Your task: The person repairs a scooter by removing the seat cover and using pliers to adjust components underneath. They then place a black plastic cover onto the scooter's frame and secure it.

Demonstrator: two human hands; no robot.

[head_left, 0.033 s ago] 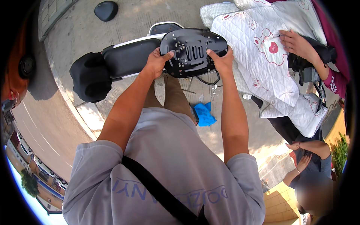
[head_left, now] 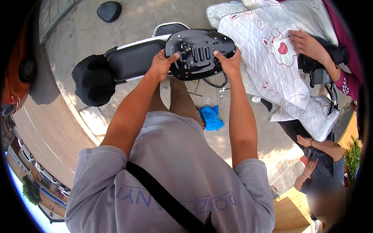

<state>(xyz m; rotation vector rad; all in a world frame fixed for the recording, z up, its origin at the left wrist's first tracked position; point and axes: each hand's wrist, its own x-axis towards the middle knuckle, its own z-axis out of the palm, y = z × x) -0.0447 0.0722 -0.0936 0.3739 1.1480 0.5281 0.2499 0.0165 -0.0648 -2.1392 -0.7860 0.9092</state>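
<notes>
My left hand [head_left: 160,65] and my right hand [head_left: 230,62] hold a black oval plate [head_left: 200,66] between them by its two ends. Long slots run through its middle, and holes and small pale bits dot its face; it looks like a scooter seat base. Both thumbs press on the upper face, while the other fingers are mostly hidden beneath. The plate hangs over a scooter with a long black seat [head_left: 134,60]. A black cover [head_left: 93,80] drapes the scooter's left end. Below the plate a black loop-shaped part [head_left: 217,85] shows.
A rounded black piece [head_left: 109,11] lies on the pavement at far left. Near my feet are a blue bag [head_left: 212,118] and small white bits [head_left: 222,93]. A white quilt [head_left: 256,48] covers a vehicle at right, under another person's hand [head_left: 309,46]. A second person [head_left: 324,155] is lower right.
At lower right, the second person's hands have shifted slightly, one upward. My hands and the plate stay nearly still.
</notes>
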